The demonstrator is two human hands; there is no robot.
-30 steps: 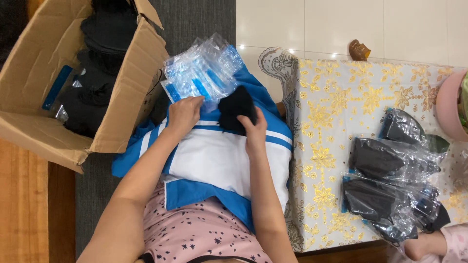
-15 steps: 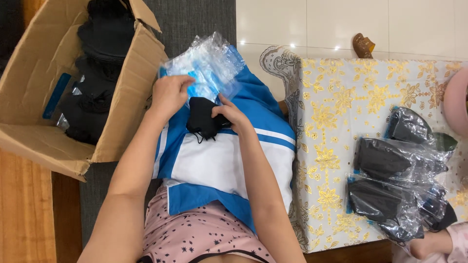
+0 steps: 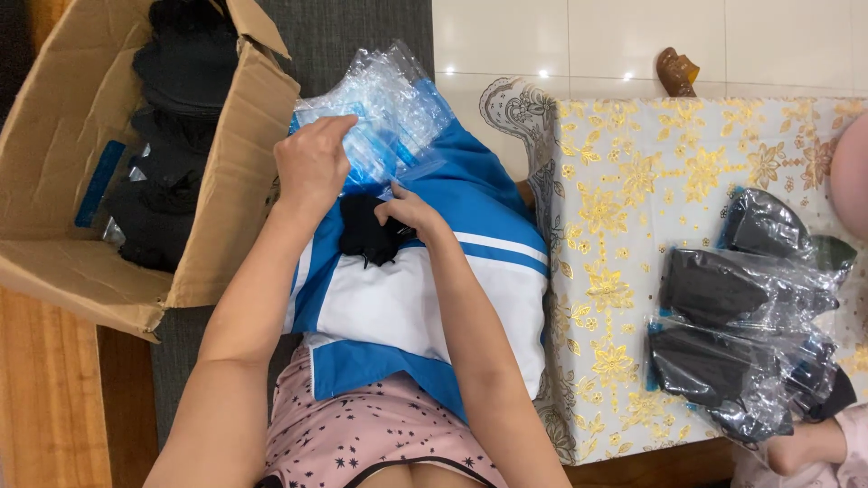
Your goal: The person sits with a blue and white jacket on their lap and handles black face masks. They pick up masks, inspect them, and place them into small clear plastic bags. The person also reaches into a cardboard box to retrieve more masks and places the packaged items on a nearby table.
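Head view: my left hand (image 3: 312, 163) pinches the bags (image 3: 384, 113); right hand (image 3: 407, 212) grips the black cloth (image 3: 366, 237); bagging step; next needs one bag opened

place: I read this as a home doing piecework packing, not a shop or factory.
floor: glossy white tiles (image 3: 579, 45) at 12 o'clock, wood boards (image 3: 45, 407) at 8 o'clock, grey rug (image 3: 353, 36) between.
table: low table under a gold-flowered cloth with lace edge (image 3: 624, 181) at 3 o'clock, a household item.
stock: worn cardboard box (image 3: 63, 136) at 10 o'clock full of black fabric pieces; bagged black pieces (image 3: 741, 352) piled at 4 o'clock.
worker: I see pink star-print homewear (image 3: 380, 434) at 6 o'clock, seated on the floor.
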